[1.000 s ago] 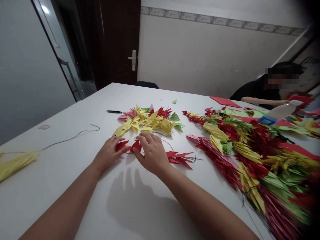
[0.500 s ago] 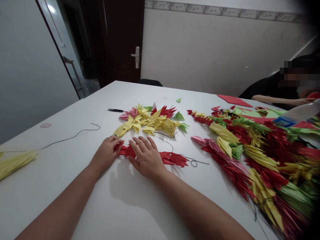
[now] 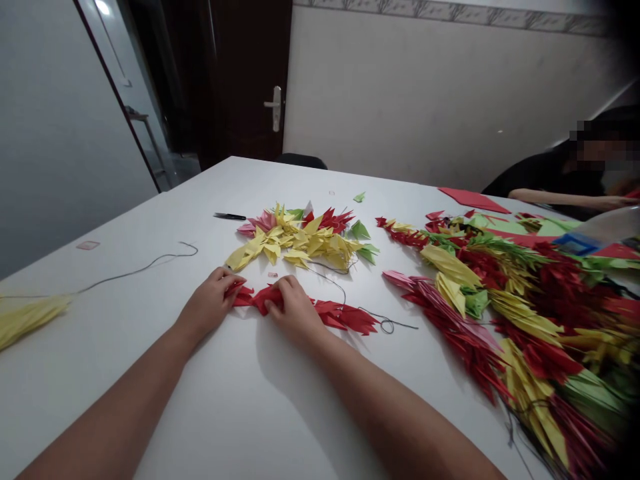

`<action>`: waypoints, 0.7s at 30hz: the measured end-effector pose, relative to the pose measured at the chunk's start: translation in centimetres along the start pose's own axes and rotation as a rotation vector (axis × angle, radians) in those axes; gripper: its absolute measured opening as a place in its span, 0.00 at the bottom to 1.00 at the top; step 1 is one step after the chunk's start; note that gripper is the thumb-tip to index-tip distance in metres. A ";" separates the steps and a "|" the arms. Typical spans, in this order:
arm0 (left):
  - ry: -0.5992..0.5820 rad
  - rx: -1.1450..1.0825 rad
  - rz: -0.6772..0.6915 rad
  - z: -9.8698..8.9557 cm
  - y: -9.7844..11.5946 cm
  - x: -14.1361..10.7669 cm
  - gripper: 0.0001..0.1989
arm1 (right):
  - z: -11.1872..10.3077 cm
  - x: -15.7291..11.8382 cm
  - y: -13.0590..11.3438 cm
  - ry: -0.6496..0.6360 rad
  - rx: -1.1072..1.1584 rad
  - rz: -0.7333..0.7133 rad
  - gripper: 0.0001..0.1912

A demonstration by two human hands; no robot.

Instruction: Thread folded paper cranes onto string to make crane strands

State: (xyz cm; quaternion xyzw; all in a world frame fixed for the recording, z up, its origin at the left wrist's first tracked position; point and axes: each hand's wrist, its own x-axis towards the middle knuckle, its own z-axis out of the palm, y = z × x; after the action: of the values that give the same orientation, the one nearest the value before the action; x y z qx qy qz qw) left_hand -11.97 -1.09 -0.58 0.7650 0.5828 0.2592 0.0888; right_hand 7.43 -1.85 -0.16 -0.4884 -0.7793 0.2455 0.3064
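A strand of red folded paper pieces [image 3: 350, 317] lies on the white table [image 3: 215, 427], with a dark cord [image 3: 400, 325] trailing from its right end. My left hand [image 3: 213, 298] pinches the strand's left end. Around the red paper near the middle, the fingers of my right hand [image 3: 295, 308] are closed. Just beyond my hands sits a pile of yellow folded paper [image 3: 320, 245] with pink, red and green pieces at its edges.
Many coloured paper strands [image 3: 500, 300] cover the right side. Small black scissors [image 3: 230, 217] lie behind my left hand. At the left are a yellow strand [image 3: 33, 320] and a cord [image 3: 135, 270]. A person in black [image 3: 545, 170] sits at the far right, near a clear bottle [image 3: 605, 230].
My right hand's spread fingers have closed on the red paper. My left hand keeps its pinch, slightly higher in view. A small printed mark on the table now shows between my hands.
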 end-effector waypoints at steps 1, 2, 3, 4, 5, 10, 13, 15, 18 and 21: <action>0.003 0.002 0.012 0.0 -0.1 0.0 0.16 | 0.0 0.1 0.1 0.001 0.049 0.008 0.05; 0.000 0.008 0.025 0.1 -0.1 0.1 0.16 | -0.1 0.1 0.3 0.001 0.107 0.007 0.04; -0.009 0.014 0.038 0.1 -0.2 0.1 0.15 | -0.1 0.2 0.4 -0.005 0.169 0.000 0.06; -0.024 0.020 0.049 0.1 -0.2 0.2 0.15 | -0.1 0.2 0.6 -0.011 0.230 -0.010 0.08; -0.043 0.025 0.058 0.0 -0.2 0.2 0.15 | -0.1 0.2 0.7 -0.014 0.286 -0.018 0.10; -0.102 0.030 0.073 -0.3 0.1 0.3 0.14 | -0.1 0.7 1.2 -0.070 0.436 -0.021 0.07; -0.120 0.050 0.056 -0.4 0.5 0.1 0.14 | -0.1 0.9 1.2 -0.055 0.436 -0.011 0.09; -0.135 0.067 0.049 -0.4 0.8 -0.1 0.14 | -0.1 1.0 1.2 -0.043 0.421 -0.008 0.10; -0.176 0.098 0.047 -0.4 1.3 -0.3 0.15 | -0.1 0.9 1.1 -0.043 0.387 0.001 0.09; -0.206 0.136 0.047 -0.3 1.6 -0.4 0.16 | -0.1 0.9 0.8 -0.077 0.368 0.019 0.08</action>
State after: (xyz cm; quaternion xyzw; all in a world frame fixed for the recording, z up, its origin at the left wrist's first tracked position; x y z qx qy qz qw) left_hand -10.82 -2.06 0.27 0.8052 0.5689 0.1413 0.0900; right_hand 7.73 -0.69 -0.42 -0.4219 -0.7276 0.4052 0.3583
